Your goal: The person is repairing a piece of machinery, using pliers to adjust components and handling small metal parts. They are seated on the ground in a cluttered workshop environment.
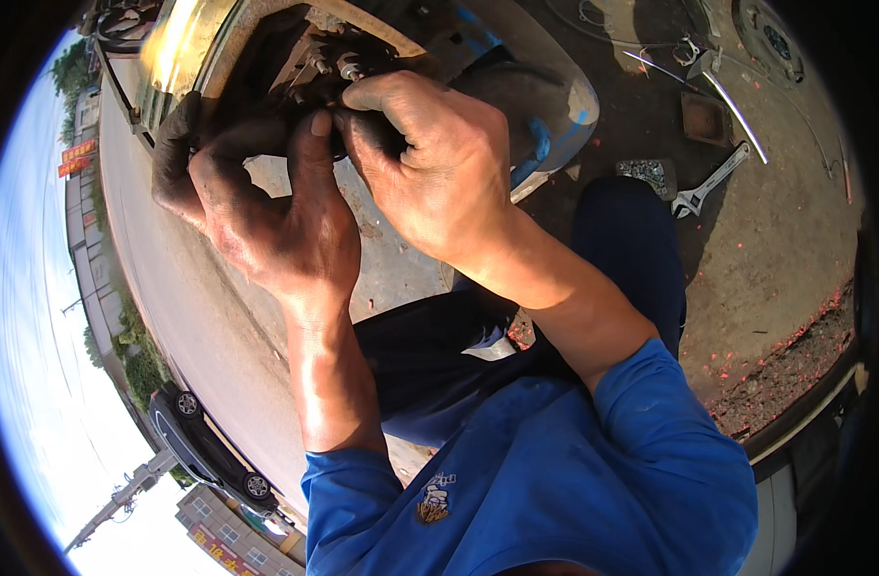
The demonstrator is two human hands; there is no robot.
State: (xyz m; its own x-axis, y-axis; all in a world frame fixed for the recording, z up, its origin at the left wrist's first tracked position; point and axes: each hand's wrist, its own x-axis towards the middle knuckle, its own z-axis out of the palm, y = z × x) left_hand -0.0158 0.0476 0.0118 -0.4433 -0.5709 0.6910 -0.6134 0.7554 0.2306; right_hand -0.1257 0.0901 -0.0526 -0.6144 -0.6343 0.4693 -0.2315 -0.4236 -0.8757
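My left hand (267, 211), dark with grease, has its thumb raised and fingers curled at the dark fittings inside a worn metal frame (388, 36). Beside it, my right hand (430, 163) is bent with thumb and forefinger drawn together at the same spot, just below a small metal bolt fitting (351, 67). What the fingertips hold is hidden in shadow and behind the hands. A dark curved panel with blue marks (545, 91) adjoins the frame on the right.
On the right ground lie an adjustable wrench (710, 180), a long silver-handled tool (737, 106), a tray of small metal parts (641, 175), a rusty square container (705, 119), hoses and a round part (771, 38). A dark car (204, 442) stands along the road at left.
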